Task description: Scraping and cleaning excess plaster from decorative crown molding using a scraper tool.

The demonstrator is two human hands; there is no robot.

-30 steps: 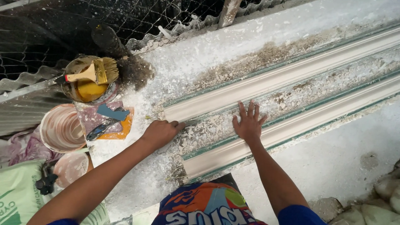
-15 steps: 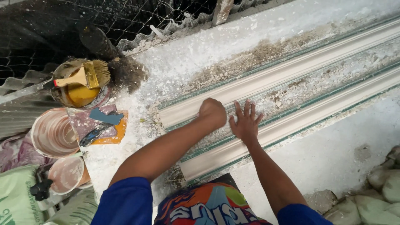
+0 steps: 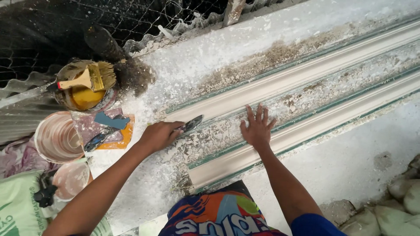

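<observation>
Scraping is under way: the left hand point(image 3: 159, 134) is closed around the handle of a putty knife point(image 3: 191, 124), its blade lying on the crusted channel between two white plaster mouldings point(image 3: 280, 85). The right hand point(image 3: 257, 129) presses flat, fingers spread, on that channel just right of the blade. The next stroke probably needs a low blade angle.
</observation>
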